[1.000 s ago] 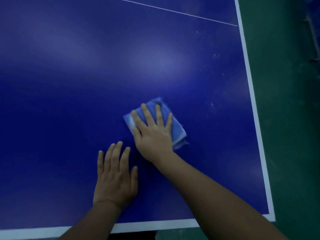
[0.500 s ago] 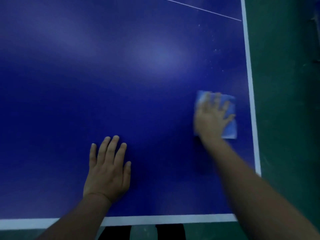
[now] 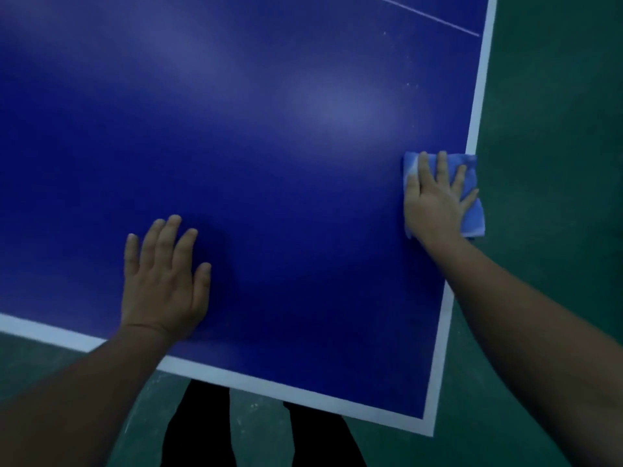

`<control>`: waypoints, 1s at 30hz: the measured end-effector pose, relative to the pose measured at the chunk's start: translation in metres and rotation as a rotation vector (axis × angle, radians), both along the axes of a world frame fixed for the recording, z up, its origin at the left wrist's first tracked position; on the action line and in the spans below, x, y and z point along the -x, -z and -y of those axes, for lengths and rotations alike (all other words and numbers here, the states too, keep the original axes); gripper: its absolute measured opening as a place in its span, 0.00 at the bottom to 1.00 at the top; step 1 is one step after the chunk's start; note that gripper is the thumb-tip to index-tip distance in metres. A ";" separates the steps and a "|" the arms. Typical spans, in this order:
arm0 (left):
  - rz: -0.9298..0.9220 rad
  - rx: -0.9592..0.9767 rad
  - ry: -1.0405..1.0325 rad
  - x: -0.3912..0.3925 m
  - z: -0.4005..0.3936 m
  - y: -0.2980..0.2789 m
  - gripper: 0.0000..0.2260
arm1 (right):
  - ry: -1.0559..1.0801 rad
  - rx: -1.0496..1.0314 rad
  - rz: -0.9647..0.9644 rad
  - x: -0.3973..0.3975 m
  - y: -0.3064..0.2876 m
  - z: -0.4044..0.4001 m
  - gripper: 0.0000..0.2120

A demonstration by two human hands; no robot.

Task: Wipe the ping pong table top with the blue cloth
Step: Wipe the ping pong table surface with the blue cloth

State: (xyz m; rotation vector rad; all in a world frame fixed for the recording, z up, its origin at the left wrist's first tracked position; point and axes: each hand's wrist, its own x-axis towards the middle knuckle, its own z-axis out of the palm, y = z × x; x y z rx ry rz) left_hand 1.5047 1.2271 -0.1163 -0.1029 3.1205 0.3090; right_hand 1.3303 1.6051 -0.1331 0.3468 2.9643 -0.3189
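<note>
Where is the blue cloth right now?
In the head view, the blue cloth lies at the table top's right edge, over the white border line, pressed flat under the right hand.

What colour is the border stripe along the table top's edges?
White, on the border stripe in the head view, against the dark blue table top.
</note>
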 end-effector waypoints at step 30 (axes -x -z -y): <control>0.016 0.001 -0.035 -0.082 -0.121 0.019 0.26 | -0.922 -0.080 -0.028 -0.161 -0.001 -0.045 0.25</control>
